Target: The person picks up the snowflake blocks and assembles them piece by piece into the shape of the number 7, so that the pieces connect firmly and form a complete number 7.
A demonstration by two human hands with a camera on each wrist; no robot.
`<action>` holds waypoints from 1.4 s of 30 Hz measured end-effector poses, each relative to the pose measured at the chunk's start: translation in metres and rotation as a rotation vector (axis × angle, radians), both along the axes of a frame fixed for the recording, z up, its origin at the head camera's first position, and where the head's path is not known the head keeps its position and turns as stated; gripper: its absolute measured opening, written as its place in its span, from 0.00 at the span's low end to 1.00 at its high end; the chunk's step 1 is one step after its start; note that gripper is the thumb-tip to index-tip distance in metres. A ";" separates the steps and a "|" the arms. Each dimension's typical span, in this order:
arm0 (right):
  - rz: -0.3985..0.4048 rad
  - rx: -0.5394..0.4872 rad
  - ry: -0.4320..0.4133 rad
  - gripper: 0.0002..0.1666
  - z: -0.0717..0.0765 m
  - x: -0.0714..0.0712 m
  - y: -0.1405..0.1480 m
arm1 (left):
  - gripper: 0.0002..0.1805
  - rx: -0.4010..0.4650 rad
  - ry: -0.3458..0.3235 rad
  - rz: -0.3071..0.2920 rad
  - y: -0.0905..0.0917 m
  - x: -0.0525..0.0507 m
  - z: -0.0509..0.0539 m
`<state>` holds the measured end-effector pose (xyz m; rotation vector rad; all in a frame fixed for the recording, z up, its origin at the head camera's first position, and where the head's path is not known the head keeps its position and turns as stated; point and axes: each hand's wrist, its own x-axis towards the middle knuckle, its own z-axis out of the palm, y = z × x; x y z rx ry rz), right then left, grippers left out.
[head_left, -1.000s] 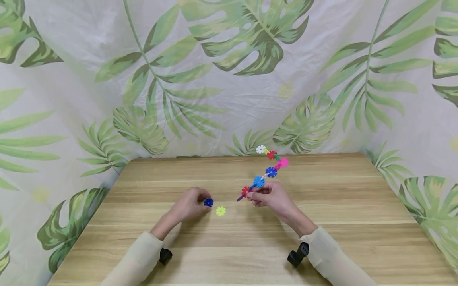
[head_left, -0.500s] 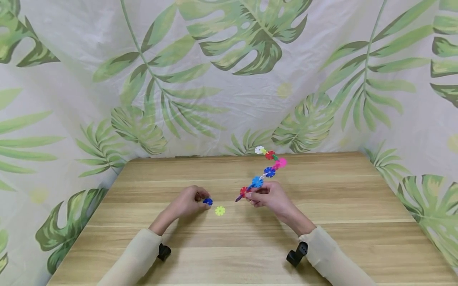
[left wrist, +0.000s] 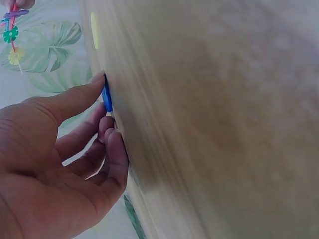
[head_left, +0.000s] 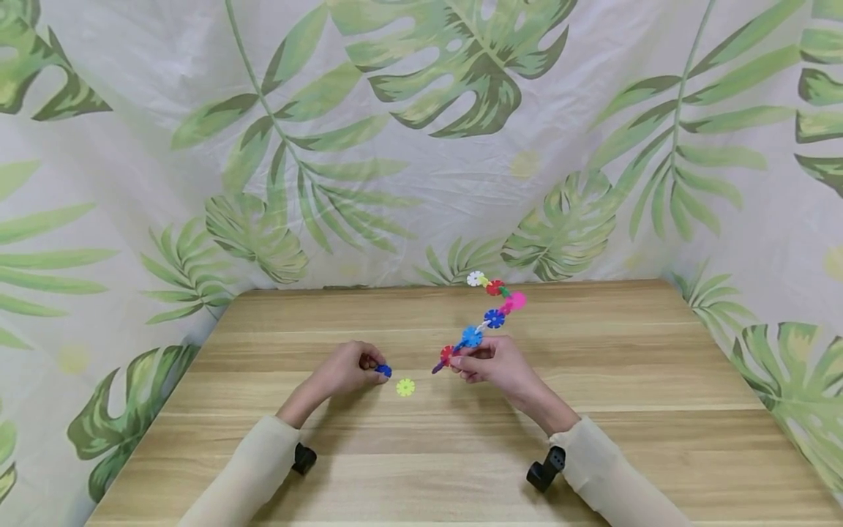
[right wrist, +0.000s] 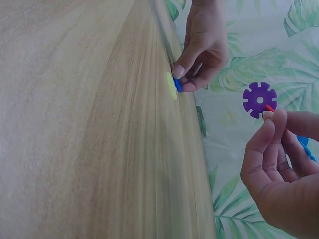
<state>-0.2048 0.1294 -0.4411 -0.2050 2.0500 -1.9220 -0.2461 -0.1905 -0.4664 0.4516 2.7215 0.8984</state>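
Observation:
My left hand (head_left: 345,368) has its thumb and fingers on the two sides of a blue notched snowflake disc (head_left: 384,371), low over the tabletop. Just to the right of it lies a yellow snowflake disc (head_left: 405,387), flat on the wood. Held up by my right hand (head_left: 494,360) is a zigzag chain of linked snowflake discs (head_left: 494,318), pinched at its red disc (head_left: 446,356). A purple disc (right wrist: 259,99) forms the chain's near end, edge-on in the head view. Its far end is a white disc (head_left: 476,279). My right fingers partly cover the red disc.
The wooden table (head_left: 421,468) reaches back to a leaf-patterned cloth (head_left: 421,183) hanging behind it. Each wrist carries a small black camera, one at the left (head_left: 304,459) and one at the right (head_left: 545,470).
The blue disc has tipped in my left fingers and shows less of its face. My right hand and the chain have barely shifted. The yellow disc stays in place.

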 end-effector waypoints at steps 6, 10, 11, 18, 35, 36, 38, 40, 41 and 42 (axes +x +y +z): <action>-0.001 0.000 -0.003 0.12 -0.001 0.000 0.001 | 0.09 0.003 -0.041 0.026 0.003 0.001 0.001; -0.004 -0.001 0.000 0.12 0.000 -0.001 0.001 | 0.09 0.029 -0.035 0.056 0.005 0.003 0.004; -0.005 0.000 0.000 0.12 0.000 -0.001 0.001 | 0.08 0.037 -0.033 0.067 0.005 0.003 0.004; -0.003 -0.002 0.004 0.12 0.001 -0.001 0.001 | 0.03 0.104 0.008 0.111 0.017 0.015 0.015; -0.016 -0.004 0.001 0.12 -0.001 -0.002 0.000 | 0.11 0.590 -0.324 0.069 0.049 0.042 0.019; -0.016 -0.004 0.002 0.12 0.000 -0.002 0.000 | 0.11 0.604 -0.341 0.070 0.050 0.043 0.019; -0.014 -0.003 0.003 0.12 0.000 -0.001 0.000 | 0.11 0.623 -0.366 0.070 0.054 0.045 0.020; -0.012 -0.004 0.005 0.12 0.000 -0.001 0.000 | 0.12 0.634 -0.381 0.068 0.056 0.046 0.021; -0.008 -0.006 0.008 0.12 0.000 -0.001 0.000 | 0.12 0.637 -0.384 0.067 0.057 0.046 0.022; -0.007 -0.007 0.009 0.12 0.001 -0.001 0.000 | 0.12 0.639 -0.381 0.064 0.058 0.046 0.022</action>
